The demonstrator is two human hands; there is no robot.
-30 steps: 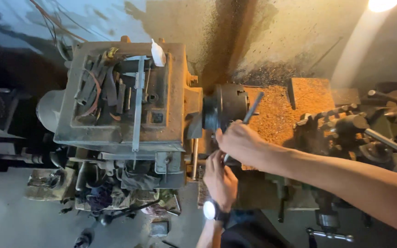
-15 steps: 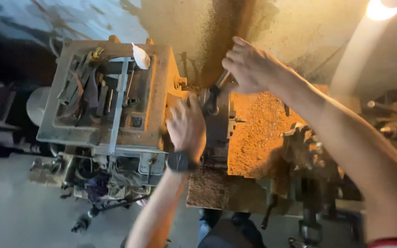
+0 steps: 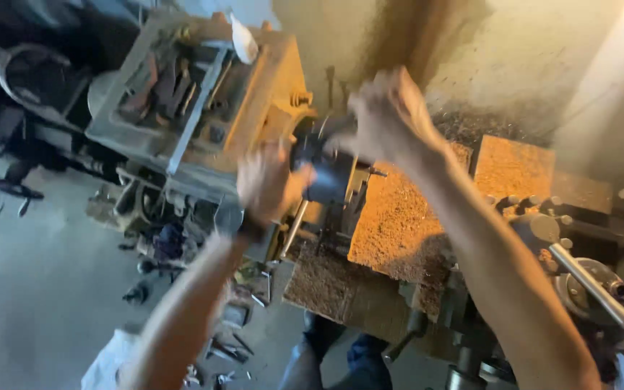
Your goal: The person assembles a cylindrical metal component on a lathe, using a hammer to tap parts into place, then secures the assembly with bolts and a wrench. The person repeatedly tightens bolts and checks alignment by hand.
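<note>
I look down on a metal lathe [image 3: 196,108]. Its dark round chuck [image 3: 330,180] sits at the centre of the head view, blurred by motion. My left hand [image 3: 269,180], with a watch on the wrist, grips the chuck's left side. My right hand [image 3: 391,115] is a closed fist just above the chuck, wrapped round the handle of a chuck key [image 3: 326,137] that shows only as a dark smear below it. My right forearm crosses the lathe bed to the lower right.
Orange-lit metal chips [image 3: 399,224] cover the bed and the tray below. The tool post and its levers [image 3: 579,267] stand at the right. Tools lie in a tray on the headstock [image 3: 182,79]. Loose parts litter the grey floor [image 3: 37,289]. A stained wall [image 3: 514,58] rises behind.
The view has tilted and closed in. My right hand stays high above the chuck with the key. My left hand has shifted a little down the chuck's left side.
</note>
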